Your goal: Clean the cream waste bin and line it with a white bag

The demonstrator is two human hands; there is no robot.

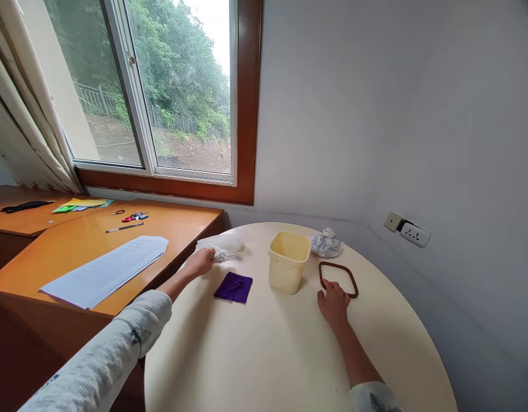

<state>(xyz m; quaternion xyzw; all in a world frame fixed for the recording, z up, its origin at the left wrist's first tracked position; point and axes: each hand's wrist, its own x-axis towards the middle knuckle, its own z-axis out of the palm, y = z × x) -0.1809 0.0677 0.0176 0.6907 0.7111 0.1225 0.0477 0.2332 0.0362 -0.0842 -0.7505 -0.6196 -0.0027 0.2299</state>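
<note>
At the table's far left edge, my left hand [201,262] is closed on a thin, clear plastic bag [225,247], which lies crumpled on the tabletop. My right hand [334,303] rests at the near left corner of a brown, rounded-square ring [353,279] lying flat. Its thumb is apart and its fingertips touch the ring without visibly gripping it. Between the hands stands a cream plastic bin [287,272], upright, with its top uncovered. A folded purple cloth [233,287] lies to the left of the bin, in front of my left hand.
A knotted whitish plastic bag [327,244] sits behind the ring on the round cream table [264,355]. The wooden desk [182,216] at left carries papers [111,272], a pen [124,228], keys [135,217] and coloured sheets [81,203]. A wall with sockets [415,234] borders the right.
</note>
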